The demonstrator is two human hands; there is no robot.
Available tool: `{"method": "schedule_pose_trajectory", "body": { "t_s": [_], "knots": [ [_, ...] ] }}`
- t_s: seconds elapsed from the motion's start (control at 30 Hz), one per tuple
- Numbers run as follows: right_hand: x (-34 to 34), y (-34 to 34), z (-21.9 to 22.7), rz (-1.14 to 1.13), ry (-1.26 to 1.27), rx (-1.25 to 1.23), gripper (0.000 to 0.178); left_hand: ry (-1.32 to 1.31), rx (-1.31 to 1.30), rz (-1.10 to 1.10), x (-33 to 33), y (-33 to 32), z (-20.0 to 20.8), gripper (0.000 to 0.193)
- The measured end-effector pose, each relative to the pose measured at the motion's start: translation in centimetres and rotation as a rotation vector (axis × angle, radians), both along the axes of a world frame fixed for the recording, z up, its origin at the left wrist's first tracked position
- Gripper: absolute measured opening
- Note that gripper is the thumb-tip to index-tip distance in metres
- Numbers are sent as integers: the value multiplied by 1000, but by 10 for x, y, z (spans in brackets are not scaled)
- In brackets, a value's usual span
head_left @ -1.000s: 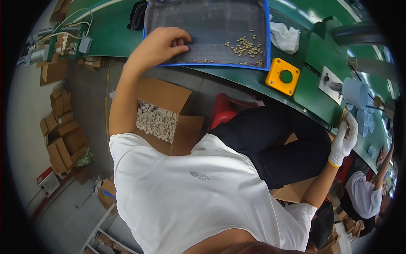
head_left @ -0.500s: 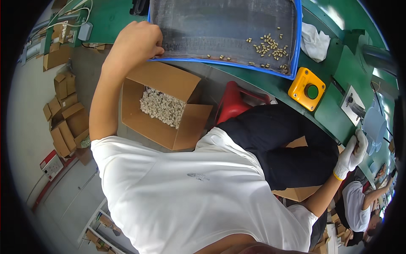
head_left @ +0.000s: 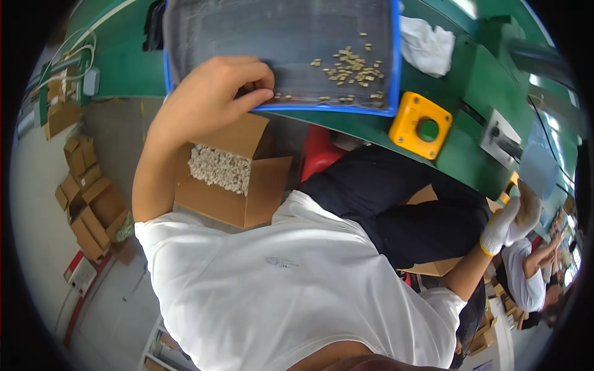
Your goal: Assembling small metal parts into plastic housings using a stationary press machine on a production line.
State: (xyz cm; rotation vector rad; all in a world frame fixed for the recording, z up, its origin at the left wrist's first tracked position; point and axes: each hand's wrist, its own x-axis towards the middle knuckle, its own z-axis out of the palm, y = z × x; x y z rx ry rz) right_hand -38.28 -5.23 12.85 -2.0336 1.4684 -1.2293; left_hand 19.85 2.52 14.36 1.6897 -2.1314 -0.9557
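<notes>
My bare left hand rests on the near edge of a blue-rimmed dark tray, fingers curled and pinched at a few small tan parts along that edge; whether it holds one I cannot tell. A loose heap of the same small tan parts lies further right in the tray. My right hand, in a white glove, reaches far out to the right beside the green bench edge, near a pale blue sheet. What the glove holds is not clear.
An open cardboard box of pale small parts stands on the floor under my left arm. A yellow push-button box and a white cloth sit on the green bench. Stacked cartons lie left. Another person works at far right.
The view has shifted, so the tray and bench sit higher. My left hand has curled onto the tray's near edge among the parts. My gloved right hand has dropped lower at the right.
</notes>
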Motion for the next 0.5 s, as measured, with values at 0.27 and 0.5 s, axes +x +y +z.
{"method": "schedule_pose_trajectory", "body": {
  "t_s": [0.27,0.5],
  "knots": [
    [88,-35,31,24,-358,238,97,105,64,111,-67,-6,5,13],
    [-43,-24,21,-157,-211,98,75,196,-247,50,-229,-40,-28,12]
  ]
}}
